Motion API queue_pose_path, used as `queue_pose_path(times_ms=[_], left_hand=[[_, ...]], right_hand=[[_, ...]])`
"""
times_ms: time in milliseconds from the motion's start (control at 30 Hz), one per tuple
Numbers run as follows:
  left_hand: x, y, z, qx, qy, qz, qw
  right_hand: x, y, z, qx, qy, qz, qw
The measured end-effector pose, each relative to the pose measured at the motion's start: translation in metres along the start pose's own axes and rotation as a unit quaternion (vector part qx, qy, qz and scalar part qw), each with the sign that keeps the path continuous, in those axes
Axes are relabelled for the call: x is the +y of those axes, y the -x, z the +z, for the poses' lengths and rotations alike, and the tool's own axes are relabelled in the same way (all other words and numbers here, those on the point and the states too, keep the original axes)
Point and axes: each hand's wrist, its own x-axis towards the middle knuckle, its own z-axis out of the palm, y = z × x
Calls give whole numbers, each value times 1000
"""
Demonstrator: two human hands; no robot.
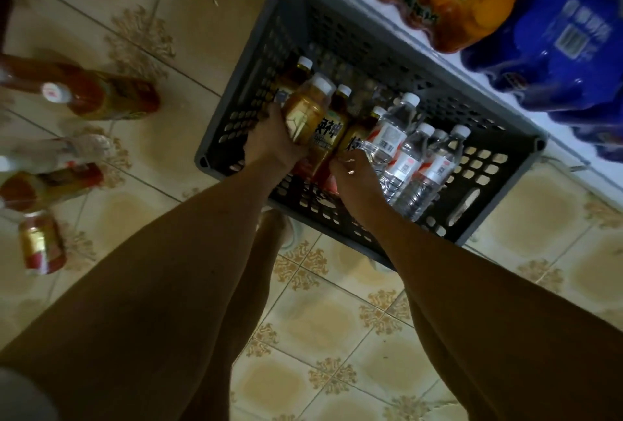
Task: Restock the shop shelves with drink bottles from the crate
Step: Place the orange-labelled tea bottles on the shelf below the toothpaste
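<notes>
The left hand (269, 141) grips an amber tea bottle (305, 114) just above the grey crate (397, 60), while the right hand (354, 173) curls onto another inside it. Clear water bottles (414, 164) and more tea remain in the crate, so I judge much restocking remains.

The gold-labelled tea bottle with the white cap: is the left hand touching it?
Touching. The head view shows the left hand gripping the tea bottle above the grey crate.
</notes>
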Motion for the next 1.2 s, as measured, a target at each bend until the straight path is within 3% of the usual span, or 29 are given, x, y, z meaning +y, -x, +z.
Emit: queue_pose_path(times_ms=[200,433,700,900,1067,1200], left_hand=[[42,88,-52,2,115,20,993],[103,254,-174,10,267,28,963],[138,391,-268,-67,347,126,927],[173,430,-325,-205,426,124,872],[217,446,-360,-243,404,184,863],[246,453,-385,-230,385,227,864]], right_hand=[[-74,66,-31,-89,-70,37,993],[-171,220,-85,-147,-206,102,962],[-210,369,-132,-72,-301,-25,951],[-240,419,-194,-70,-221,-130,964],[-272,448,-233,-44,-210,-165,963],[-293,467,-260,-41,-226,-209,950]])
